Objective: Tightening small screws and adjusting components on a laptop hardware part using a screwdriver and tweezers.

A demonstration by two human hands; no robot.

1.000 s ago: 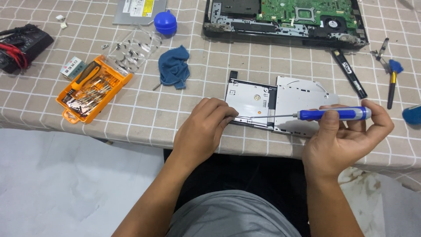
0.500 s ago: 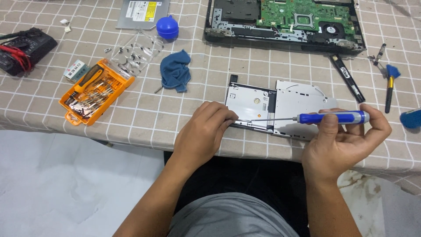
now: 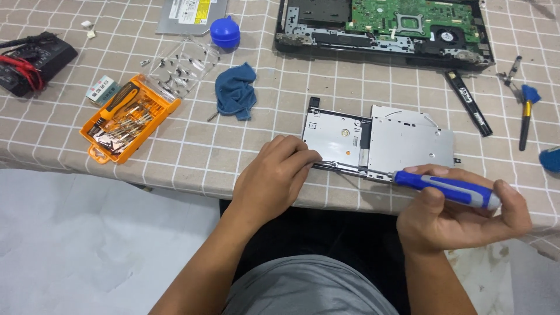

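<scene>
A flat silver optical drive (image 3: 402,140) lies near the table's front edge, its tray part pulled out to the left. My left hand (image 3: 274,178) rests on the drive's near left corner, fingertips pressing its front edge. My right hand (image 3: 458,219) grips a blue-handled screwdriver (image 3: 446,189) held almost level. Its thin shaft runs left along the drive's near edge, and the tip meets the edge close to my left fingertips.
An opened laptop with a green circuit board (image 3: 385,26) lies at the back. An orange bit case (image 3: 128,116), loose screws in a clear lid (image 3: 184,67), a blue cloth (image 3: 236,90), a blue round blower (image 3: 225,32), a multimeter (image 3: 35,58) and hand tools (image 3: 525,108) lie around.
My right hand with the screwdriver has dropped slightly toward the table edge and tilted. My left hand stays on the drive's corner.
</scene>
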